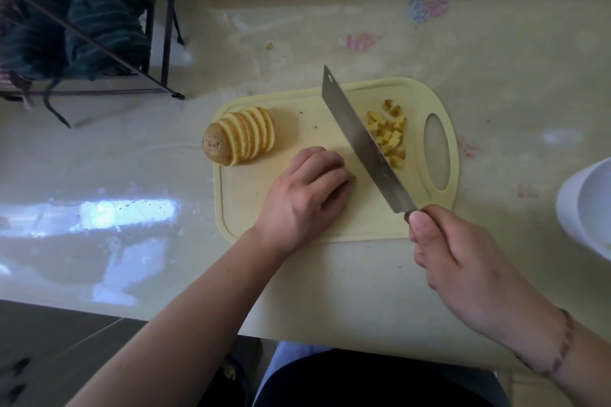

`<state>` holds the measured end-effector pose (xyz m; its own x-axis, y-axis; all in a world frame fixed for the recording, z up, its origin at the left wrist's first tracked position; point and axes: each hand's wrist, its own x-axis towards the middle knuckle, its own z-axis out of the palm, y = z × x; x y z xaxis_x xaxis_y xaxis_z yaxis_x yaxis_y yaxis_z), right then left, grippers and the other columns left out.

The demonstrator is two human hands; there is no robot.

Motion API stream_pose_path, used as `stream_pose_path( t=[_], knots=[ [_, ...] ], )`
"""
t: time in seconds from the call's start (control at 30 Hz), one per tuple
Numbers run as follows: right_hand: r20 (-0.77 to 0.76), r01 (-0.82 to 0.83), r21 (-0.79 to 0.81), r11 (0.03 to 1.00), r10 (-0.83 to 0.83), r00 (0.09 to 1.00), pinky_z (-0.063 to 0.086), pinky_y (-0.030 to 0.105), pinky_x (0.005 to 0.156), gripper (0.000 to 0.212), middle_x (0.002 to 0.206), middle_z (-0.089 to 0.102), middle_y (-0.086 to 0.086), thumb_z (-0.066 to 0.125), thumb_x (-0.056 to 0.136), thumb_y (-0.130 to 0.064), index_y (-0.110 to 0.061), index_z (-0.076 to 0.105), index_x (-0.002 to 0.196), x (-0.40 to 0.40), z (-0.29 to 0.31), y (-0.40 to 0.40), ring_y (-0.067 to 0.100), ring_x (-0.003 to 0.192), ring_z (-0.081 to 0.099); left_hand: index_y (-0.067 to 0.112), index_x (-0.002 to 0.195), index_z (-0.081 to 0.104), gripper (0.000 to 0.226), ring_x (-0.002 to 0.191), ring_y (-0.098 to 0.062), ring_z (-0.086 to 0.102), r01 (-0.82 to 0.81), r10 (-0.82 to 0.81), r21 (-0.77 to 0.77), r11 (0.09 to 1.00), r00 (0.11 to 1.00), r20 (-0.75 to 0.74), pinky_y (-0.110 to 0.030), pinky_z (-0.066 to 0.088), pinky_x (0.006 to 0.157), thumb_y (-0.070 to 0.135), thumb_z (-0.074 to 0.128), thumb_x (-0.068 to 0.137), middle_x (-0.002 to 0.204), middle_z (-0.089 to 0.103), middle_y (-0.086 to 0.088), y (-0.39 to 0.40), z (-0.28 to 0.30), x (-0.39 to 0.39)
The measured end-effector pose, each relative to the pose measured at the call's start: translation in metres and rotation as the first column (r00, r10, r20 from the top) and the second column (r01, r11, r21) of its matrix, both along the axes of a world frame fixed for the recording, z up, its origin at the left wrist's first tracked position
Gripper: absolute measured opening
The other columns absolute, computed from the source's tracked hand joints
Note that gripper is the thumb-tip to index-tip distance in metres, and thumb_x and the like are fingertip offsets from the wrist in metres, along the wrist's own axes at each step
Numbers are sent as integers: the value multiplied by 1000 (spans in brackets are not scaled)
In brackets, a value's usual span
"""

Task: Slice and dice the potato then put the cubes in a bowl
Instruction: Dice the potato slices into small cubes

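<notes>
A pale yellow plastic cutting board (330, 221), rounded at its corners with a shallow groove round the edge and an oval handle hole at its right end, lies on a glossy, cream-coloured table (132, 175); faint pink and blue printed motifs show on the table's cover, too blurred to read as writing. At the board's far left sits the sliced potato (239, 135), a row of thin round slices leaning together like a fan, with a rounded, speckled brown end piece at the left; its long axis runs left to right along the board. At the right, beside the handle hole, lies a loose heap of small yellow potato cubes (390, 135), some with brown skin on them. The left hand (307, 195) rests knuckles-up on the middle of the board, fingers curled under; what lies beneath them is hidden, so I cannot tell whether they hold anything. The right hand (463, 261) grips the dark handle of a cleaver (360, 139), fingers clenched round it; the broad, dull steel blade is rectangular with a small hole at its far corner, and points away and to the left, lying between the left hand and the cubes. A white bowl (585, 208), smooth and round, stands at the right edge of view; a dark metal rack (158, 43) with green striped cloth stands far left.
</notes>
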<state>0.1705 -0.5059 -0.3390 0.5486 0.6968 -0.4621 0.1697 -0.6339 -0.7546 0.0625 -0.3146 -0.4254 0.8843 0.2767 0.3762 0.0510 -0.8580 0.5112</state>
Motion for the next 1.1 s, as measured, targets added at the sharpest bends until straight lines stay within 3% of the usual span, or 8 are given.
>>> stream_pose_path(
  t=[0.23,0.57,0.77,0.87,1.1],
  knots=[
    [41,-73,-9,997,73,996,39,37,48,49,58,53,9,23,83,-68,-25,44,77,-14,13,-7,17,46,46,-5,90,73,9,94,-40,64,8,-8,5,1000,1000,-8,-41,53,87,3,71,90,98,68,-19,-1,0,-4],
    [64,-86,-77,993,91,994,39,30,57,43,69,58,5,19,79,-70,-33,41,78,-28,21,-36,15,56,51,-3,91,76,7,94,-38,66,-11,11,3,1000,1000,-2,-37,52,89,0,70,89,97,71,-16,-1,-3,0],
    [86,-130,-60,990,135,987,35,26,52,36,63,55,-1,20,92,-59,-33,36,73,-28,9,-19,13,52,48,-4,91,76,7,96,-39,66,-1,1,-15,1000,1000,2,-40,53,88,0,71,88,99,72,-17,0,-4,0],
    [119,-110,-34,993,113,986,38,28,52,36,52,50,-1,24,91,-54,-28,39,71,-18,2,1,13,55,52,-3,91,76,6,96,-39,66,6,-6,-18,1000,1000,0,-40,53,88,0,73,88,99,71,-17,1,-3,0],
    [93,-71,-25,997,74,993,40,39,48,46,55,53,7,21,86,-65,-28,44,71,-4,3,-2,15,48,49,-3,86,75,4,90,-36,64,-10,10,-9,1000,1000,26,-38,53,86,1,75,88,94,69,-17,-1,-1,-1]
  ],
)
